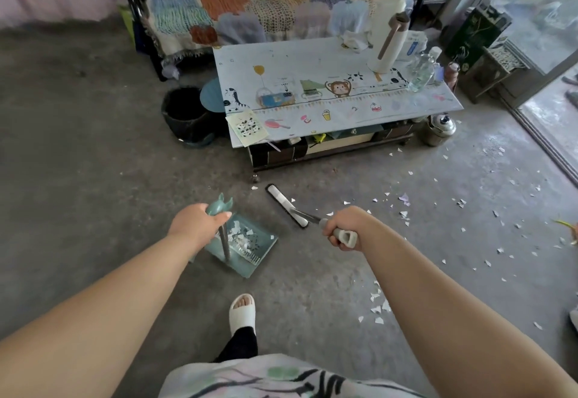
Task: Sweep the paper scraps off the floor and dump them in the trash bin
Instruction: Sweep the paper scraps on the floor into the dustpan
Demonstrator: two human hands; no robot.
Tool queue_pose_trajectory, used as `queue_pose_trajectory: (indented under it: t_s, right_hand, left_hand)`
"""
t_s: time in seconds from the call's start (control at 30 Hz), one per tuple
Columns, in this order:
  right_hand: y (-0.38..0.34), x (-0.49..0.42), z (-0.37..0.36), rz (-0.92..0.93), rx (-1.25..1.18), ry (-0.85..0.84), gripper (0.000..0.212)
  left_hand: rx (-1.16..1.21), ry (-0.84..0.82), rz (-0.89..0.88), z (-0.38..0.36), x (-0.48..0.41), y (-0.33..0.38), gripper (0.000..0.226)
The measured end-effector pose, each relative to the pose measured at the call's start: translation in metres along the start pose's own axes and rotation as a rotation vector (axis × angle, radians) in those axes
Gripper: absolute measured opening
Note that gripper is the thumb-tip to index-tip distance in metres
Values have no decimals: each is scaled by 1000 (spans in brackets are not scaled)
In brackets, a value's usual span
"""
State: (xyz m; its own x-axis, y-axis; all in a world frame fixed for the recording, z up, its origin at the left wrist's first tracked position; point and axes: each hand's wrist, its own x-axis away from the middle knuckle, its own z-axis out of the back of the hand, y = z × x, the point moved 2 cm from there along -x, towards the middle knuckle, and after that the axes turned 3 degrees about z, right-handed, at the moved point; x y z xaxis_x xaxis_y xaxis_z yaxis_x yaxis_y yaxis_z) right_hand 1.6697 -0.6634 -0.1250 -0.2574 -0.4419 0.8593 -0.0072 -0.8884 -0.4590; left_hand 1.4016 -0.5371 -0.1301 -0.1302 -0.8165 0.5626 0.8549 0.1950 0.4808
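Observation:
My left hand (195, 224) grips the teal top of a long-handled dustpan (262, 245), which stands on the concrete floor with a heap of white paper scraps inside. My right hand (345, 228) grips the grey handle of a flat broom; its black-and-white head (286, 205) lies on the floor just right of the pan. More paper scraps (403, 214) are scattered over the floor to the right and near my right arm. A black trash bin (184, 116) stands open beyond the pan, left of the low table.
A low table (312, 62) with a cartoon-print cover holds a paper towel roll (389, 48) and a glass jar. Behind it is a sofa with a patterned throw (250, 6). A metal kettle (438, 128) stands on the floor. My slippered foot (242, 311) is below the pan.

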Motion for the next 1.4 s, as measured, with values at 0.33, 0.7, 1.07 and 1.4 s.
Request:
queue_pose_trajectory:
  t_s: [0.33,0.7,1.07,1.4]
  right_hand:
    - [-103,-51,-66,-46,-152,-100,13]
    - [-157,-113,-115,-171,-967,-355,15]
    - [-161,-127,-107,-249,-1540,-160,27]
    - [-115,-128,-61,-206,-1636,46,47]
  left_hand:
    - [-256,-187,-106,61,-60,-21,37]
    - [-301,-297,-171,84,-92,-35,30]
    - [-441,-372,-288,85,-108,-28,29]
    - [-464,-404,-323,76,-107,-16,30]
